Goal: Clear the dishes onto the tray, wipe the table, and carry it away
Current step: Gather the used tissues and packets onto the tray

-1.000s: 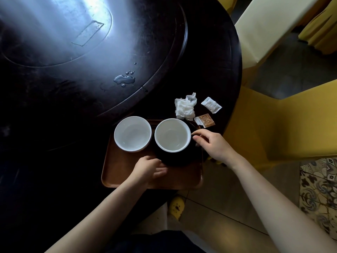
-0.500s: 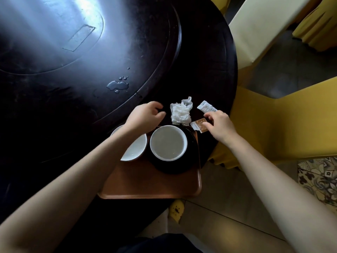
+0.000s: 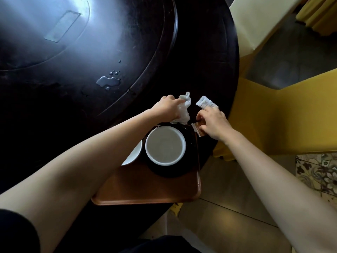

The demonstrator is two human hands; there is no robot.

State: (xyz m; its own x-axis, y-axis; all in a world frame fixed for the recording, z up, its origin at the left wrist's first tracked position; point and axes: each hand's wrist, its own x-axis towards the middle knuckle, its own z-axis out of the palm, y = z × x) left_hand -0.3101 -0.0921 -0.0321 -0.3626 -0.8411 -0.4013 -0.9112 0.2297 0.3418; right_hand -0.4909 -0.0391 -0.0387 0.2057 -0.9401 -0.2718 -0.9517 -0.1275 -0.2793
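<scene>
Dark table (image 3: 200, 61), tray's (image 3: 145, 192) 12 o'clock: left hand (image 3: 166, 108) grips crumpled napkin (image 3: 183, 112), likely for wiping; right hand (image 3: 213, 123) pinches brown packet (image 3: 197, 129) at 1, probably to clear.

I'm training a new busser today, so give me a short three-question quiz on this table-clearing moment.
1. True or false: the left hand grips the crumpled napkin.
2. Where is the water puddle? A) on the floor B) on the dark table C) on a chair
3. Fill in: the white cup sits on a black ____ on the tray.

Key: 1 true; 2 B; 3 saucer.
</scene>
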